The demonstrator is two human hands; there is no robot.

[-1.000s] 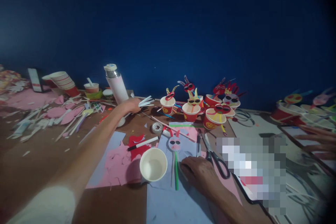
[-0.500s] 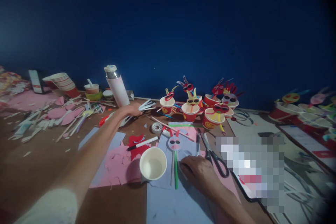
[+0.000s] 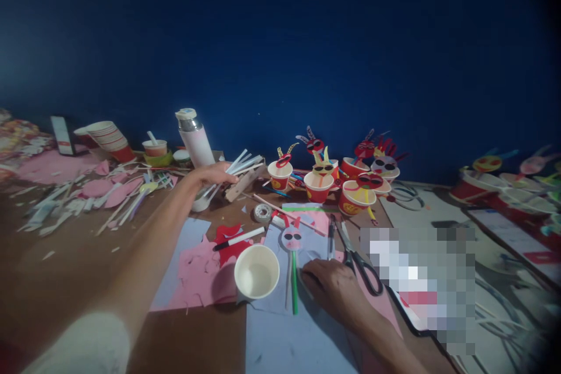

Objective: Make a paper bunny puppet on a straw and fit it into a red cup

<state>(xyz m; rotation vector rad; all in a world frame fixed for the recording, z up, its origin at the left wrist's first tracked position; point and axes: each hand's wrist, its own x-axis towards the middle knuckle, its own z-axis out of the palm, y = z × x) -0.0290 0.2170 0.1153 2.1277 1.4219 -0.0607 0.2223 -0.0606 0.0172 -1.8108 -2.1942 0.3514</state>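
Observation:
My left hand (image 3: 214,174) is closed round a bundle of white sticks (image 3: 243,163), beside a brown wooden block (image 3: 243,182). My right hand (image 3: 326,280) rests on the blue paper (image 3: 280,333), its fingers curled down; what they hold, if anything, is hidden. Just left of it lies a pink paper face (image 3: 293,237) with dark eyes and red horns, above a green strip (image 3: 294,283) and a pale one. An upright white cup (image 3: 256,272) stands near the middle.
Decorated red cups (image 3: 319,186) stand at the back. Scissors (image 3: 362,266) lie right of my right hand. A bottle (image 3: 196,143), a tape roll (image 3: 263,212), a marker (image 3: 239,239), stacked cups (image 3: 107,139) and pink paper scraps (image 3: 99,188) are around.
My left hand has shifted slightly left, with the white sticks now raised and angled differently. The wooden block beside them has come into view. My right hand stays in place.

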